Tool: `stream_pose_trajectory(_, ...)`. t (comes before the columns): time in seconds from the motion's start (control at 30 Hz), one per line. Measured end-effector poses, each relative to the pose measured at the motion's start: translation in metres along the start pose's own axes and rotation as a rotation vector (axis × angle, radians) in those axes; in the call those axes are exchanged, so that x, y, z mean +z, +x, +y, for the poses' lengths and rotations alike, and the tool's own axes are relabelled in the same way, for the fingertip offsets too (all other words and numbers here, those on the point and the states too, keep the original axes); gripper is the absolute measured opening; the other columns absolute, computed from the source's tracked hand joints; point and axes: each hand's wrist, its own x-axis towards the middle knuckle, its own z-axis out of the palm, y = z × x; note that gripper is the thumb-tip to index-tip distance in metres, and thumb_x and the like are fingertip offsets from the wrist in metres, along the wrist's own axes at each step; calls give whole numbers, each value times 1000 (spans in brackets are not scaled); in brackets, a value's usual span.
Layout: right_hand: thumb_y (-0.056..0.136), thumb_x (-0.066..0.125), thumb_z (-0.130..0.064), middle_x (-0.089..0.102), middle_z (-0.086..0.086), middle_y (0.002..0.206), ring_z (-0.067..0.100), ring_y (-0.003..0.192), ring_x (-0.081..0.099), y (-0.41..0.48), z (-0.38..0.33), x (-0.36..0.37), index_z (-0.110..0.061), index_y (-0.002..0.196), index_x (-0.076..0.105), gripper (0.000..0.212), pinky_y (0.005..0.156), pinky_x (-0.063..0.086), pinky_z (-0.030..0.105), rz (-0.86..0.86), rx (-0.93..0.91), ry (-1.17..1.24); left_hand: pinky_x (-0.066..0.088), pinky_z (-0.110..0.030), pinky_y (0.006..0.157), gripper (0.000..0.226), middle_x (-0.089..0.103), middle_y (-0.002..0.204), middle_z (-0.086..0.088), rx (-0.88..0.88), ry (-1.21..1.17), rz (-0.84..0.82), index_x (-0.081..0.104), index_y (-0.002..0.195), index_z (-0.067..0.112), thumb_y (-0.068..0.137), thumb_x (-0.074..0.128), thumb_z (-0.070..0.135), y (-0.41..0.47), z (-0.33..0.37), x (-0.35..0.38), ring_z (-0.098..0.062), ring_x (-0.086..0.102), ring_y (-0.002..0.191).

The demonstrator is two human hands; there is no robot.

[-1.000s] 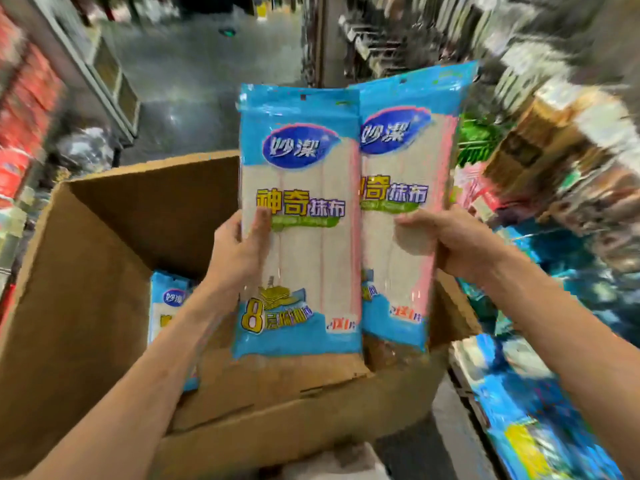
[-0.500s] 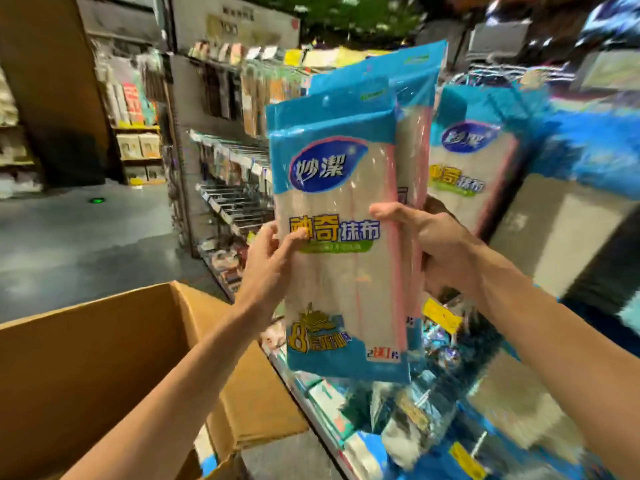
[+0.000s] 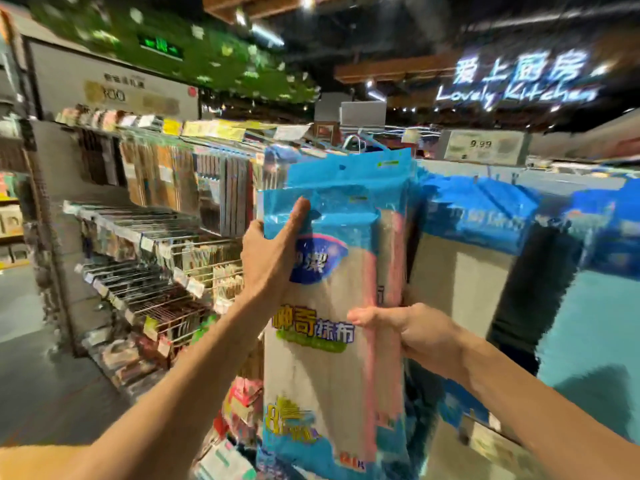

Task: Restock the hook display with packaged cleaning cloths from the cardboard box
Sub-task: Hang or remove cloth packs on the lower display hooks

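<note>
I hold two blue-and-white packs of cleaning cloths upright, one behind the other, in front of the hook display. My left hand grips the top left edge of the front pack, thumb on its blue header. My right hand grips the packs at their right edge, about halfway up. The rear pack stands higher; the hang hole in its header is just below a metal hook. More of the same packs hang blurred to the right. The cardboard box is out of view.
Wire hook racks with price tags and hanging goods fill the left shelf bay. A price sign reading 9.99 sits above the display. Dark fluffy goods hang at right. Aisle floor lies at far left.
My view swung up from the box to the display. Both packs rose toward the hook, and my left hand slid from the front pack's middle up to its header.
</note>
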Motion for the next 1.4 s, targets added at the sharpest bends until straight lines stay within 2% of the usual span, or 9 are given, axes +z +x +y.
stream_pose_trajectory(0.1, 77, 80, -21, 75, -12, 106, 1, 106, 66, 10, 1, -17, -30, 86, 82, 12, 106, 44, 24, -44, 81, -82, 60, -40, 80, 43, 76, 85, -1, -25, -64, -138, 71, 93, 16, 70, 85, 49, 20, -9, 19, -19, 74, 81)
stream_pose_trajectory(0.23, 80, 72, -48, 72, -17, 109, -2, 105, 65, 23, -22, -32, -26, 98, 75, 28, 102, 42, 20, 49, -29, 1, 60, -42, 82, 49, 77, 97, -8, 23, -117, -275, 68, 110, 6, 74, 84, 35, 40, -18, 33, -24, 75, 86)
stream_pose_trajectory(0.37, 75, 74, -57, 70, -6, 122, 14, 118, 63, 56, -55, -54, -26, 122, 67, 56, 108, 42, 41, 346, -321, 181, 60, -43, 85, 43, 78, 95, 0, 127, 4, -342, 71, 102, 14, 70, 88, 37, 57, -26, 48, -19, 75, 88)
stream_pose_trajectory(0.5, 83, 77, -22, 77, 2, 101, 19, 95, 73, 85, -67, -63, -13, 105, 71, 24, 93, 56, 43, 589, -345, 220, 60, -39, 80, 32, 77, 88, 10, 223, 133, -343, 72, 94, 24, 76, 80, 49, 71, -28, 56, -11, 74, 82)
stream_pose_trajectory(0.63, 83, 78, -16, 77, 1, 92, 11, 80, 74, 98, -79, -73, -14, 88, 72, 8, 70, 61, 26, 687, -457, 162, 56, -37, 71, 71, 75, 78, 4, 225, 219, -297, 73, 83, 13, 74, 53, 81, 85, -29, 63, -14, 70, 70)
stream_pose_trajectory(0.9, 75, 84, -30, 77, -4, 82, 16, 79, 75, 141, -103, -80, -17, 82, 78, 16, 80, 61, 45, 824, -536, -44, 60, -49, 76, 49, 76, 77, 5, 322, 279, -222, 74, 81, 22, 85, 58, 68, 118, -19, 72, -16, 73, 73)
stream_pose_trajectory(1.03, 76, 82, -36, 75, -4, 79, 12, 71, 72, 153, -114, -80, -19, 74, 72, 21, 68, 62, 33, 902, -469, -84, 59, -49, 75, 57, 75, 77, 3, 358, 337, -182, 74, 81, 20, 80, 52, 73, 134, -19, 75, -17, 73, 73)
stream_pose_trajectory(1.2, 74, 80, -45, 73, -1, 81, 19, 73, 71, 165, -123, -80, -17, 80, 70, 30, 69, 61, 40, 1018, -399, -243, 56, -34, 64, 55, 72, 70, 8, 342, 399, -158, 72, 76, 20, 81, 53, 71, 149, -20, 82, -8, 68, 64)
stream_pose_trajectory(1.4, 83, 72, -45, 58, -3, 68, 20, 67, 58, 165, -116, -79, -20, 59, 49, 42, 50, 33, 24, 1128, -393, -611, 56, -35, 63, 46, 72, 74, 5, 364, 448, -182, 72, 79, 17, 92, 57, 59, 160, -32, 79, -15, 69, 67)
